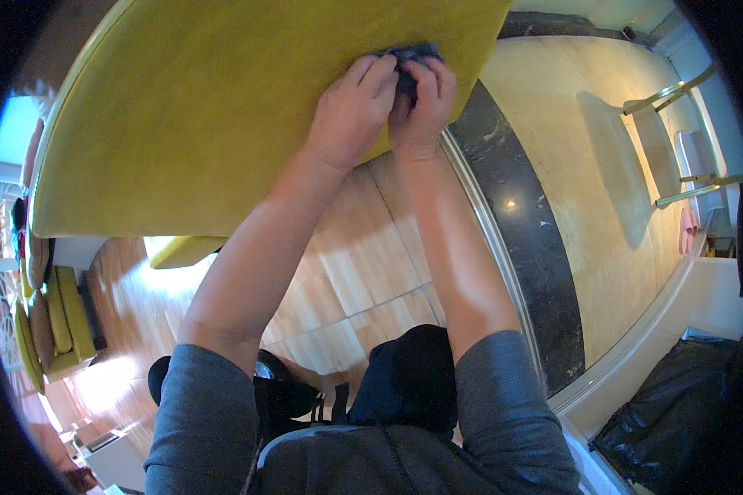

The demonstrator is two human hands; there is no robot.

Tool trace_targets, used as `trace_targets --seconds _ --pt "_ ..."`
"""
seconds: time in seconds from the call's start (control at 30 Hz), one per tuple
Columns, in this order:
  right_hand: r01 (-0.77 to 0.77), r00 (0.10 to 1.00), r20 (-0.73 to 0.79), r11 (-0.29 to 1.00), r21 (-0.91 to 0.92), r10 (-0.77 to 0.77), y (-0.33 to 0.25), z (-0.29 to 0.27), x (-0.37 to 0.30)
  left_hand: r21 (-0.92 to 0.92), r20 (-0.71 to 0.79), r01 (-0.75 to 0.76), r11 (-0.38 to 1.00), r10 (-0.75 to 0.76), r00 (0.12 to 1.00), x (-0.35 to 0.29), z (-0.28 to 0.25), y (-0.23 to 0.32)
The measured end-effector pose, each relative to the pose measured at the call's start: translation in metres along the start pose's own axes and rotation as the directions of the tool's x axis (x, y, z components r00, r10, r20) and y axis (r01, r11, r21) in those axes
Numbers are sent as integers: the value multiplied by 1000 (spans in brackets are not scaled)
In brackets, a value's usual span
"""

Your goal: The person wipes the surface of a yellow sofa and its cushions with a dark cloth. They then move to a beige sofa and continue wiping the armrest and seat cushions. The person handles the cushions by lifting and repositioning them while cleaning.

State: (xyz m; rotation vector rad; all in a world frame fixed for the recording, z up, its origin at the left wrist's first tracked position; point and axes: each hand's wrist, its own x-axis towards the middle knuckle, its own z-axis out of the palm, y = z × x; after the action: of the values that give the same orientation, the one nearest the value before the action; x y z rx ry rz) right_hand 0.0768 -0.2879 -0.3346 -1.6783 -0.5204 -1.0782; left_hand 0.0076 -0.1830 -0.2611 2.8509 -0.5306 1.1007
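Both of my arms reach forward over a mustard-yellow upholstered piece [198,107] with a smooth, fabric-like surface, seemingly a seat or sofa part. Near its right edge, my left hand [355,107] and my right hand [423,103] sit close together. Between them is a bunched dark grey cloth [417,54], gripped by the curled fingers of both hands. Much of the cloth is hidden under the fingers, so its full shape cannot be made out.
A wood-look tiled floor [338,272] lies below, bordered by a metal strip and a dark marble band [520,198]. At the right stand a gold-legged stool or chair [656,140], pink slippers [687,229] and a black plastic bag [669,412]. A yellow sofa [66,318] is far left.
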Motion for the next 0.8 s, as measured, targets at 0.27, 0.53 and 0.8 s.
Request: trace_targets --seconds 0.27,0.53,0.8 --pt "51 996 -78 998 29 -49 2 -31 45 -42 -158 -106 994 98 983 41 -9 19" --pt "-39 999 34 998 -53 41 35 -22 17 1 122 -102 995 101 987 31 35 8" --pt "41 998 -40 994 -105 -45 57 -53 70 -20 -60 -194 981 193 979 83 33 39"
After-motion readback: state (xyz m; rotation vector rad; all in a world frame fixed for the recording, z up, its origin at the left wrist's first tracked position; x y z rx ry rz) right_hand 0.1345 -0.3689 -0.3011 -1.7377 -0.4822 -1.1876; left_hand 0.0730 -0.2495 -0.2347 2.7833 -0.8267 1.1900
